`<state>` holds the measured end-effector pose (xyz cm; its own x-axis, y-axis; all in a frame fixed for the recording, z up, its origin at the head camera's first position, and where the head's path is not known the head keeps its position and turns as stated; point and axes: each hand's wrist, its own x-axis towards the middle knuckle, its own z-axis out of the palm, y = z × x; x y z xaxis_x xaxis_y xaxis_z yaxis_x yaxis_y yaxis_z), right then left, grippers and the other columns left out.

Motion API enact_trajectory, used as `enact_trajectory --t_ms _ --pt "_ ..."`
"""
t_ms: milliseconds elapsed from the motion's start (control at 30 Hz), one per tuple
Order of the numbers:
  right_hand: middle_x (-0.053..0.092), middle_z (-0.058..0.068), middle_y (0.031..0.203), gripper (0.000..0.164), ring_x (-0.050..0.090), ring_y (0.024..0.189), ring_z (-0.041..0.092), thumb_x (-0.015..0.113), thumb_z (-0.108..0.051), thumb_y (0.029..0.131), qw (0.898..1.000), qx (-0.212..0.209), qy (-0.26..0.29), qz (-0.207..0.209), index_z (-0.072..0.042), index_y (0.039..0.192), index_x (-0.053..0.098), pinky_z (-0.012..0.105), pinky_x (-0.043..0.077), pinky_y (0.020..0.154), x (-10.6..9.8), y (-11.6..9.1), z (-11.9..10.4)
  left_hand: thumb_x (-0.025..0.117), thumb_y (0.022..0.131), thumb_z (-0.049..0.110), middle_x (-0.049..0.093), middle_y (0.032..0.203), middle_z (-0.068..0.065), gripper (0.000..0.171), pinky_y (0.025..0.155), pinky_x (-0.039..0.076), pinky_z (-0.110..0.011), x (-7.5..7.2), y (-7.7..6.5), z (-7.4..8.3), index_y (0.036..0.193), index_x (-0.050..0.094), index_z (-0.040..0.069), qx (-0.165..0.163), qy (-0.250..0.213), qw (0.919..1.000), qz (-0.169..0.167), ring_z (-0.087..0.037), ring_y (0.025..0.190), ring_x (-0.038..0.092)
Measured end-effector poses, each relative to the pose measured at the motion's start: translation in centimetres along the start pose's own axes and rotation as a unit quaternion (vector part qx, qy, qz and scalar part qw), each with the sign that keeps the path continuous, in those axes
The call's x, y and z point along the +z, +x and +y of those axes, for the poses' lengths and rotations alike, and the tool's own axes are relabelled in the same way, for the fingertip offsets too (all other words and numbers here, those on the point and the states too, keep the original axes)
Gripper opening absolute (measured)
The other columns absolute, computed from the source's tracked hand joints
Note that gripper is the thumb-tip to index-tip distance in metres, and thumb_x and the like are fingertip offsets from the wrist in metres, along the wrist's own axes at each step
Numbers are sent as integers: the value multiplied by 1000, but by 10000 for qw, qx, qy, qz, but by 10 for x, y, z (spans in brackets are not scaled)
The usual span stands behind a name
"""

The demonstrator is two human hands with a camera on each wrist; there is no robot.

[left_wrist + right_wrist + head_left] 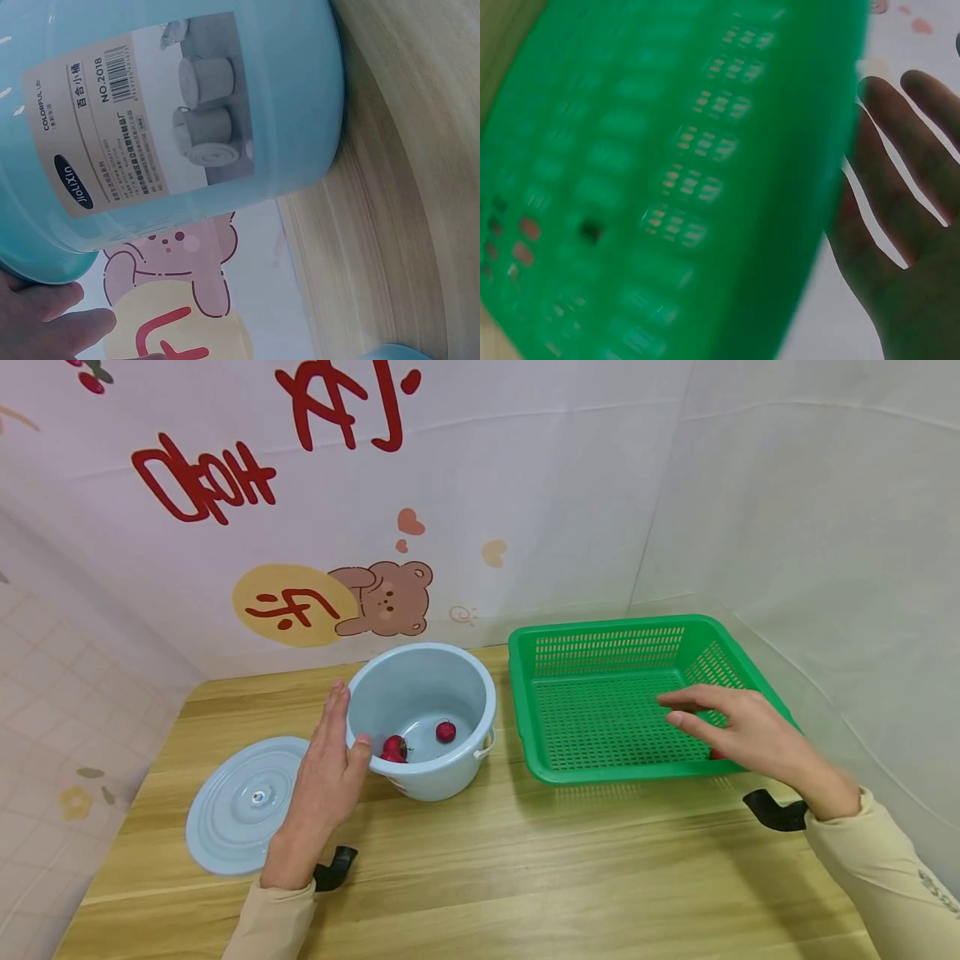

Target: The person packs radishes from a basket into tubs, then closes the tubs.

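1. Above the right part of the basket, the right hand (738, 727) hovers with fingers loosely bent and thumb apart, gripping nothing.
2. At the bucket's left rim, the left hand (326, 768) is held flat, fingers extended, with nothing in its grasp; whether it touches the rim I cannot tell.
3. Beneath the right hand, the green plastic basket (637, 772) is a rounded rectangle with slotted walls and a grid floor; a red thing (717, 754), mostly hidden, shows at its near right.
4. Beside the left hand, the smooth pale-blue bucket (442, 783) is round and tapered, bearing a printed label (139, 112).
5. Inside it lie glossy red round fruits (446, 732), one towards the right, others clustered near left.
6. Left of the bucket, a ridged circular lid (228, 814) lies flat on the wood-grained bench (525, 877).
7. Behind hangs creased white fabric (570, 485) printed with a bear (390, 597).
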<state>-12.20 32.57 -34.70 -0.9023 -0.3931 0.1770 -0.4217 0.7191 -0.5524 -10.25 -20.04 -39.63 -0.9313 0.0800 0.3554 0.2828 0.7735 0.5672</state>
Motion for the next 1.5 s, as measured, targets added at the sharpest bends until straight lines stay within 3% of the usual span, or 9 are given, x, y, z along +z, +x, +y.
enact_trajectory --t_ms 67,167,300,533,733,967,1167,1500 --pt "71 6 128 31 65 92 -3 66 -22 103 9998 89 71 -148 -21 134 69 30 59 55 -2 -1 7 43 108 34 16 173 -9 68 118 28 -66 0 0 0 165 20 4 -14 3 10000 -11 -34 157 19" --pt "70 11 128 32 71 75 3 66 -22 103 9990 224 135 -365 -18 134 68 30 59 57 -5 -2 15 43 108 34 15 173 -9 68 118 28 -66 0 0 0 165 20 4 -21 16 10000 -24 -34 157 19" --pt "70 12 127 34 69 62 6 67 -24 102 9978 279 20 -594 -16 135 67 31 59 64 -11 -2 22 45 107 30 15 173 -9 68 117 28 -66 -1 0 0 165 20 4 -40 41 10000 -45 -35 157 19" --pt "74 -12 116 30 63 106 3 73 -20 98 9941 -379 -982 -263 -23 128 72 26 53 83 -28 4 30 47 106 25 16 173 -10 68 117 28 -66 0 0 -1 165 20 4 -36 35 10000 -38 -35 157 19" --pt "73 -4 118 33 67 103 13 73 -20 97 9922 -138 -1178 -370 -20 130 71 27 53 83 -51 15 27 46 107 28 16 173 -11 68 118 28 -66 -1 0 -1 165 20 3 -3 21 10000 -23 -35 157 19" --pt "71 8 127 44 68 111 32 69 -32 101 9888 531 -963 -1005 -14 140 64 57 52 91 -62 37 30 45 107 29 17 172 -11 68 118 27 -65 0 0 -1 164 20 3 31 0 10000 16 -35 157 20" --pt "69 11 130 52 66 114 35 62 -45 103 9817 900 -907 -1410 -14 144 61 59 52 91 -55 59 40 45 107 29 16 173 -10 68 117 28 -66 0 -1 -1 165 20 3 36 1 10000 6 -35 157 20" --pt "56 29 143 59 53 129 52 58 -39 106 9743 995 -743 -1879 4 147 52 68 44 101 -30 85 57 43 109 34 16 173 -9 68 116 30 -67 0 -1 -1 165 20 4 78 18 10000 41 -36 156 21"
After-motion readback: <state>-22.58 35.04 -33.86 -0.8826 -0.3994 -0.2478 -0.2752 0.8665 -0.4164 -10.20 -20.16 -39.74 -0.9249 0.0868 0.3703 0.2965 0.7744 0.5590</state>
